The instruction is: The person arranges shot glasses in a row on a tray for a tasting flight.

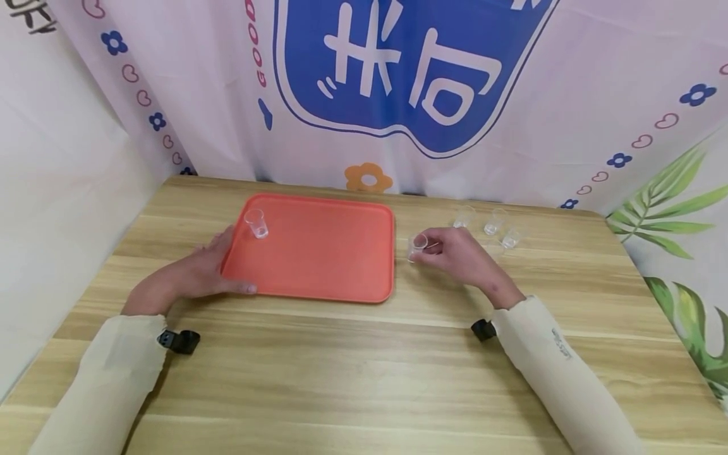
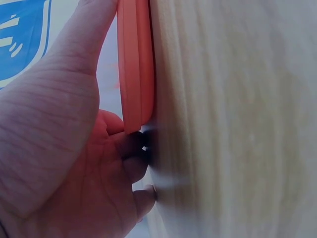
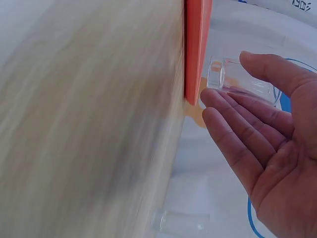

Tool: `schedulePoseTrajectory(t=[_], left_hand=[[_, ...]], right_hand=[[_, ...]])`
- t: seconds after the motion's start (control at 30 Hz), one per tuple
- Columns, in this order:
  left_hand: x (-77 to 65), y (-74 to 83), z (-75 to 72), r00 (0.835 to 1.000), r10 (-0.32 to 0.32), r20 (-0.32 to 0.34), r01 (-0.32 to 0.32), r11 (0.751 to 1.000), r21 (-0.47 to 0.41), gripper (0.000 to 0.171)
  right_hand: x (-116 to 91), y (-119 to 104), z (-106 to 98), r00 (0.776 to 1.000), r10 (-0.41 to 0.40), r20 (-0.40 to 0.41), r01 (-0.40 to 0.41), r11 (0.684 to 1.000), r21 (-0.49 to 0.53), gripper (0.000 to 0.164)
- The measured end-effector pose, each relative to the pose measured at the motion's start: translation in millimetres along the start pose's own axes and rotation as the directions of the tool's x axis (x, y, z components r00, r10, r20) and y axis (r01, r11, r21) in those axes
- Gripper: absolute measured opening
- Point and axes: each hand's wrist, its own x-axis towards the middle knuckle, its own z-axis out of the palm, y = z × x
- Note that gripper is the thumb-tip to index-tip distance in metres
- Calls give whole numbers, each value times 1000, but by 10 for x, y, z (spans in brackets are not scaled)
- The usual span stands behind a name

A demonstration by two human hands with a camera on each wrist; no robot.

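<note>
A small clear shot glass [image 1: 418,248] is pinched between the thumb and fingers of my right hand [image 1: 457,256], just right of the red tray [image 1: 318,253]. In the right wrist view, the shot glass [image 3: 245,79] shows its thick base near the tray's edge, clear of the tabletop. My left hand [image 1: 201,268] grips the tray at its left side, thumb along the near edge. Seen from the left wrist, its fingers [image 2: 133,166] curl around the tray's corner. Another shot glass [image 1: 257,224] stands on the tray near its far left corner.
Several more clear shot glasses [image 1: 493,222] stand on the wooden table [image 1: 352,379] beyond my right hand. A printed curtain [image 1: 227,95] hangs along the table's far edge. Black wrist cameras sit at both sleeves.
</note>
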Motion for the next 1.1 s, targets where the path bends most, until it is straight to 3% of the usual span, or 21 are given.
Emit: schedulePoseTrajectory(t=[0.27,0.57,0.77,1.1], left_hand=[[9,11,28,1000,19,-7,-19,1000,-16,135],[7,5,46,1000,19,-10,-19,1000,-12,135],[5,-27,23,999,28,-15,-29,1000,-9,134],[4,-28,16,999,31,-16,-31,999,-8,134]], right_hand=[[220,-51,84,999,25,25,-25,1000,4,17],[449,-137,216,1000,-12,14,11,999,43,19],[607,-243,324,998,-56,12,55,998,10,15],[834,-362,505,998,-45,34,43,998,54,17]])
